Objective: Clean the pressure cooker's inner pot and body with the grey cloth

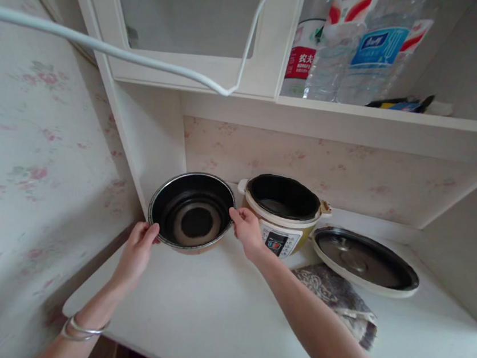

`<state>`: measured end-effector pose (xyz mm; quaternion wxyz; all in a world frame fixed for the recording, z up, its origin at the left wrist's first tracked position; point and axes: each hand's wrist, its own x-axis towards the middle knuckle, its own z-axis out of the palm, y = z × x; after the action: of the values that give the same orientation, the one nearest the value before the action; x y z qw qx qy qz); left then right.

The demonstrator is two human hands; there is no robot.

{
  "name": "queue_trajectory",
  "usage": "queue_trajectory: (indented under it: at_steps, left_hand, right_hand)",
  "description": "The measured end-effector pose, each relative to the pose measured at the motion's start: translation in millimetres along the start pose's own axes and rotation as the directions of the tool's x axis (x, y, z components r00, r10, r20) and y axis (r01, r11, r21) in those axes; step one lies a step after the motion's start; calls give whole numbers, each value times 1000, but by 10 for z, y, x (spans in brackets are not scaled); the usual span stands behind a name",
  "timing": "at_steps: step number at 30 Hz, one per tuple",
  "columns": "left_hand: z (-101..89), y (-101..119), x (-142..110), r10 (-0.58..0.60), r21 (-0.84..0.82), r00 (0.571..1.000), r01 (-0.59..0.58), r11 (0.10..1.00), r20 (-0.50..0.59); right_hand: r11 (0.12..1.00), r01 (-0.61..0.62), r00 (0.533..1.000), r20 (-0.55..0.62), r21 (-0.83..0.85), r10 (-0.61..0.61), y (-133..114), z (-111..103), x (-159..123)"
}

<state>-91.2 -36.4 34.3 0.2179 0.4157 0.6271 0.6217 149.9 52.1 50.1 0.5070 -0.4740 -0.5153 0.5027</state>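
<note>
A round dark pot point(192, 213) with a metal rim is tilted toward me at the back left of the white counter point(215, 308). My left hand point(138, 251) grips its left rim, fingers closed. My right hand point(247, 230) pinches its right rim. Just right of the pot stands an open electric cooker point(282, 212) with a yellow body, a cream rim and a control panel.
The cooker's lid point(364, 261) lies upside down at the right, with a patterned cloth point(339, 299) in front of it. Water bottles point(353, 42) stand on the shelf above. A white cable point(107, 49) crosses the cupboard. A flowered wall closes the left side.
</note>
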Motion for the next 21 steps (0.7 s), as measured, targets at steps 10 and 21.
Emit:
queue_trajectory:
  at_steps: [10,21]
  left_hand:
    - [229,-532,-318,-167,-104,977,182,978,135]
    - [358,-505,-473,-227,-39,947,242,970,227]
  right_hand:
    - [975,-215,976,-18,56,216,613,-238,-212]
    - [966,-210,978,52,152,204,641,-589,-381]
